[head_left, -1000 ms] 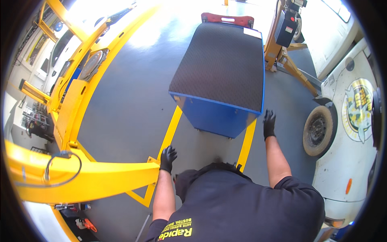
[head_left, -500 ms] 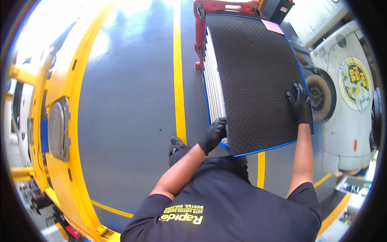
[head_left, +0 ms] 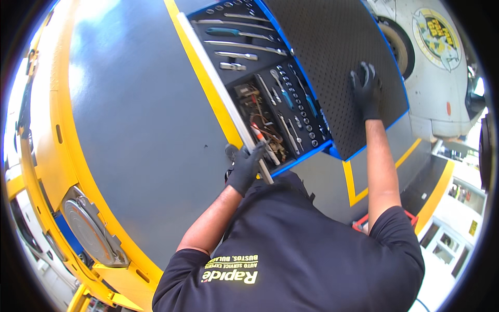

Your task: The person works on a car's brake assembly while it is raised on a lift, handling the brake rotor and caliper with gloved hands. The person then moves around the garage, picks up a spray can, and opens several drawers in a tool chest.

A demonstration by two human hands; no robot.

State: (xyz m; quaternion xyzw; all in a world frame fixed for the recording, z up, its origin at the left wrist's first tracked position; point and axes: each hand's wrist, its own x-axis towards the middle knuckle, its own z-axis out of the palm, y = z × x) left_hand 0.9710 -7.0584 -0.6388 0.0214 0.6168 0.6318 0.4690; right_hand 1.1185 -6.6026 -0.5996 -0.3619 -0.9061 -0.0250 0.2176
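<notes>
A blue tool cabinet with a black dimpled mat on top has a drawer pulled out on its left side. In the drawer are wrenches, several sockets, teal-handled tools and a dark compartment of assorted loose items. My left hand in a black glove is closed on the drawer's silver front rail, near its lower end. My right hand, also gloved, rests on the mat with its fingers apart.
A yellow vehicle lift with a round plate runs along the left. A white vehicle with a dark wheel stands at the right, close beside the cabinet. Yellow lines mark the grey floor.
My left hand has drawn the drawer outward to the left, exposing the tools inside. My right hand has shifted upward in view on the mat. The view has turned.
</notes>
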